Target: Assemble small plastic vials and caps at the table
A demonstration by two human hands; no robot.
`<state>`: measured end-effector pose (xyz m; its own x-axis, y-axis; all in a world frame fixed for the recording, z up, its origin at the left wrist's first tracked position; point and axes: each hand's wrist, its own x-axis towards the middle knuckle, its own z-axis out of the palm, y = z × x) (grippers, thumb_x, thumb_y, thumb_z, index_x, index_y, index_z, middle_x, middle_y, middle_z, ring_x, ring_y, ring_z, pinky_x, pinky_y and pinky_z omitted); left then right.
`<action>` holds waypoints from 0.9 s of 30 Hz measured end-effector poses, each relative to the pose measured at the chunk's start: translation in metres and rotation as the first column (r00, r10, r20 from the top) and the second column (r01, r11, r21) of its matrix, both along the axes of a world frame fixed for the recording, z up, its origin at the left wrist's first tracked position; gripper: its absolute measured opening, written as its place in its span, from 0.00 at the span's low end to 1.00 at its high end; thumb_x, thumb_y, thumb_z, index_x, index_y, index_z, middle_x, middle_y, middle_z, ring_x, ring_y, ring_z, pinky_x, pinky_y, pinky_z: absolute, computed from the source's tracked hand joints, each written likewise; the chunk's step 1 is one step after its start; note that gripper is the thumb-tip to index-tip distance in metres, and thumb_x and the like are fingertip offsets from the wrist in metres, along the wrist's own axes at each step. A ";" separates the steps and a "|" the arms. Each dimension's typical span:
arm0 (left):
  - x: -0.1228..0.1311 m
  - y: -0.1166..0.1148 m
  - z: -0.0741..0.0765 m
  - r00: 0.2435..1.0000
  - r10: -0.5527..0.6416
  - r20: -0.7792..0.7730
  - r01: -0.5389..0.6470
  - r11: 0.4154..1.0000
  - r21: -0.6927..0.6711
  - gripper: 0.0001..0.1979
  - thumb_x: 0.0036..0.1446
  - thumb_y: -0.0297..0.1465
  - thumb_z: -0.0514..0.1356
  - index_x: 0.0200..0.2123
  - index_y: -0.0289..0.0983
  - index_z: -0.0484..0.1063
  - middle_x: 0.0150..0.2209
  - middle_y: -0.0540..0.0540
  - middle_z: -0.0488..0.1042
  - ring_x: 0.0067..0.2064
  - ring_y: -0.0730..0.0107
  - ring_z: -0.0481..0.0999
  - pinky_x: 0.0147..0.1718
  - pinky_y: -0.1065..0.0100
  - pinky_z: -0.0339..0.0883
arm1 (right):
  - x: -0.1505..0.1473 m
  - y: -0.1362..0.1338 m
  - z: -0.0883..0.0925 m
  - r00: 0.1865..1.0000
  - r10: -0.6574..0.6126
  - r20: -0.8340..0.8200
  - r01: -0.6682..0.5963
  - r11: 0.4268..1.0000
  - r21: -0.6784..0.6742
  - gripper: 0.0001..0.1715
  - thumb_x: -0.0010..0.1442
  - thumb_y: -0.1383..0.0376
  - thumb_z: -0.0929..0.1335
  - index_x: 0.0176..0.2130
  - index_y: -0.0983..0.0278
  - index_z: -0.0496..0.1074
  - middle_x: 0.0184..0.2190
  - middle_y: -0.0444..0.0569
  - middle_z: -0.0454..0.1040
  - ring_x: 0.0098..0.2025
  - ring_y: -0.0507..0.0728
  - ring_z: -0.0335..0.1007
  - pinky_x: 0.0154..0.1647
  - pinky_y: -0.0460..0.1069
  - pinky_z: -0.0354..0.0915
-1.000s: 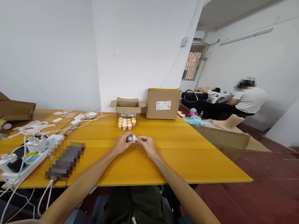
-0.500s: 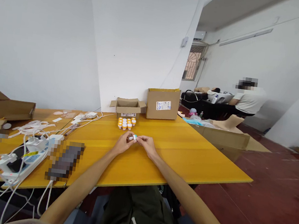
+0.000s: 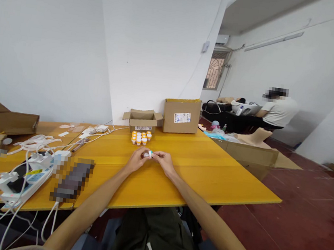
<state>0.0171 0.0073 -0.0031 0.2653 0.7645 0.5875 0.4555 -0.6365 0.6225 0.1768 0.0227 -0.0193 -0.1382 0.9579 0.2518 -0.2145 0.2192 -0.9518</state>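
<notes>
Above the yellow table (image 3: 198, 165), my left hand (image 3: 136, 161) has its fingers closed round a small clear bottle (image 3: 148, 154) lying on its side, its white-and-teal end pointing right. My right hand (image 3: 165, 163) pinches that teal end with thumb and fingers. The fingers hide part of the bottle, and its label is too small to read. Just beyond my hands stands a tight group of several small tubs (image 3: 141, 138) with orange or white lids.
Behind the tubs are an open carton (image 3: 141, 118) and a larger carton (image 3: 181, 116). A power strip (image 3: 35, 178) with tangled white cables and a blurred dark device (image 3: 73, 180) lie to the left. A person (image 3: 278, 110) sits at the far right.
Both hands keep nearly the same place and grip on the bottle. More of its teal end shows now, a slight turn. The view has shifted a little.
</notes>
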 end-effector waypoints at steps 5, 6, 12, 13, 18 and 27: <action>-0.001 0.001 -0.001 1.000 -0.005 -0.006 0.005 1.000 0.020 0.09 0.52 0.29 0.61 0.39 0.38 0.73 0.36 0.47 0.73 0.36 0.67 0.72 0.35 0.68 0.68 | 0.000 -0.002 0.001 1.000 0.001 -0.009 -0.001 1.000 -0.010 0.17 0.35 0.53 0.76 0.23 0.63 0.78 0.25 0.48 0.78 0.30 0.57 0.72 0.38 0.52 0.67; -0.001 0.002 -0.001 1.000 -0.004 -0.006 0.004 1.000 0.020 0.10 0.52 0.28 0.61 0.39 0.38 0.73 0.36 0.47 0.73 0.36 0.67 0.72 0.35 0.68 0.69 | 0.000 -0.002 0.002 1.000 0.000 -0.011 0.000 1.000 -0.009 0.17 0.35 0.53 0.76 0.23 0.63 0.78 0.25 0.48 0.78 0.30 0.57 0.72 0.38 0.52 0.67; 0.001 0.003 -0.002 0.999 0.049 0.013 -0.049 0.998 -0.031 0.10 0.50 0.29 0.62 0.39 0.39 0.73 0.36 0.48 0.74 0.34 0.68 0.72 0.32 0.69 0.68 | 0.000 -0.002 0.001 1.000 0.000 -0.003 0.000 1.000 0.015 0.15 0.37 0.54 0.76 0.23 0.62 0.78 0.25 0.48 0.79 0.31 0.57 0.72 0.38 0.52 0.67; 0.001 0.003 -0.002 0.998 0.055 0.004 -0.055 0.997 -0.047 0.10 0.50 0.30 0.62 0.38 0.38 0.73 0.35 0.48 0.75 0.33 0.68 0.72 0.32 0.69 0.68 | 0.000 -0.001 0.001 1.000 -0.003 0.004 0.003 1.000 0.024 0.15 0.37 0.54 0.75 0.23 0.62 0.78 0.26 0.48 0.79 0.31 0.57 0.72 0.39 0.52 0.67; 0.001 0.004 -0.004 0.999 0.035 -0.023 -0.038 0.992 -0.124 0.09 0.52 0.34 0.61 0.38 0.38 0.74 0.29 0.50 0.75 0.29 0.69 0.71 0.31 0.69 0.66 | 0.000 0.002 -0.002 0.999 -0.016 0.040 0.014 0.999 0.050 0.14 0.40 0.54 0.75 0.24 0.62 0.77 0.26 0.48 0.78 0.32 0.57 0.72 0.40 0.52 0.66; -0.002 0.009 -0.009 0.996 -0.023 0.085 0.039 0.981 -0.191 0.16 0.54 0.41 0.59 0.41 0.37 0.73 0.32 0.48 0.75 0.30 0.70 0.71 0.32 0.69 0.66 | 0.001 0.000 -0.001 0.998 -0.030 0.055 0.025 0.996 0.085 0.13 0.40 0.55 0.74 0.24 0.61 0.78 0.28 0.48 0.80 0.34 0.59 0.73 0.42 0.54 0.67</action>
<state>0.0154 0.0158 -0.0120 0.2478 0.8575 0.4509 0.3800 -0.5141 0.7689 0.1777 0.0231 -0.0201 -0.1287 0.9373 0.3239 -0.1537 0.3038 -0.9403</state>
